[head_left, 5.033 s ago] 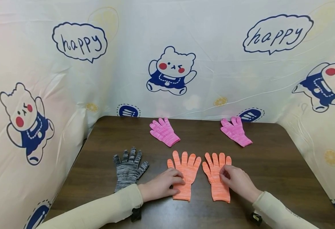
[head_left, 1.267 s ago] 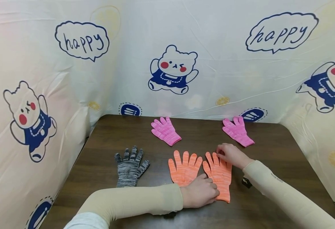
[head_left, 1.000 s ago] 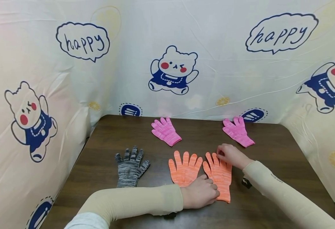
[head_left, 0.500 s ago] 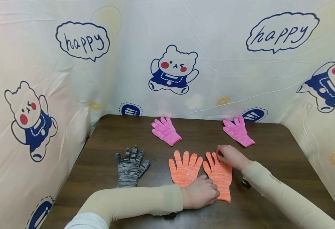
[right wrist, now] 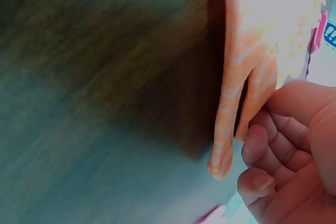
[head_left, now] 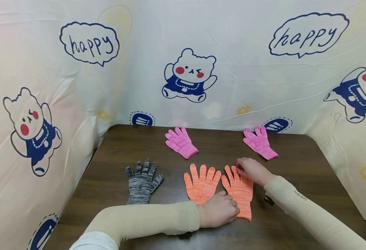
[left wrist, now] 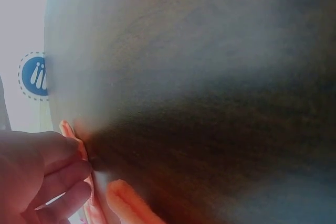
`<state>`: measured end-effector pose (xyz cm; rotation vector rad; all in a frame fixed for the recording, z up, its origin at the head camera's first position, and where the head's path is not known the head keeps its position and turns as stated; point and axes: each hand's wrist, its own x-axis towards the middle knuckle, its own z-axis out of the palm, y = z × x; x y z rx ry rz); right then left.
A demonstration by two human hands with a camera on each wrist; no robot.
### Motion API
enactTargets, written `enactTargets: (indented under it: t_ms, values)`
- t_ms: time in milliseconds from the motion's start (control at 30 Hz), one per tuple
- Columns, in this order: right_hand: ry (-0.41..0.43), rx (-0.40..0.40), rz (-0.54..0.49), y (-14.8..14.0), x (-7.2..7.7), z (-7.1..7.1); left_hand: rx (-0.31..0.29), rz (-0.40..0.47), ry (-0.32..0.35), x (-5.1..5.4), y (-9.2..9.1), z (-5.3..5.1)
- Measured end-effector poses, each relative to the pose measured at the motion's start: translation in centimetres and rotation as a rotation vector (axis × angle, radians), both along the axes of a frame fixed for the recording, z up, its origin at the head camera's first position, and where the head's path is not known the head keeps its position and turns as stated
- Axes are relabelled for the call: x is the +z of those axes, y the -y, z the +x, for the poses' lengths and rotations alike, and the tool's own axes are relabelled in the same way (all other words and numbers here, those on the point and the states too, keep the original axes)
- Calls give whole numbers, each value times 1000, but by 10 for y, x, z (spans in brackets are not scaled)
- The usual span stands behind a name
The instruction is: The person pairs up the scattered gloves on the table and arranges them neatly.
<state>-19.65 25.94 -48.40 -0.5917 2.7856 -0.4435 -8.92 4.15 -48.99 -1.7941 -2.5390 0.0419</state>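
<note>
On the brown table, head view, holds the rightmost orange glove beside a second orange glove. Left wrist: pinches the cuff with left hand. Right wrist: pinches a glove finger with right hand.

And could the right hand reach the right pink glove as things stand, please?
Probably yes: only table lies between the right hand and the right pink glove, though that hand first needs to release the right orange glove.

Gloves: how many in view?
5: left pink glove and right pink glove at the back; in front, from left, gray glove, left orange glove, right orange glove. The left sleeve may hide more.
</note>
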Motion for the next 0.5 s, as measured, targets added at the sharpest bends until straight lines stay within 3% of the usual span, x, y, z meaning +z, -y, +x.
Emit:
enactTargets:
  t_ms: [167,500]
  values:
    - [58,9,-66,-5,1,-4,2,0,2,-1,0,0]
    - [58,-25,-101,-9,3,-10,6,4,-10,-1,0,0]
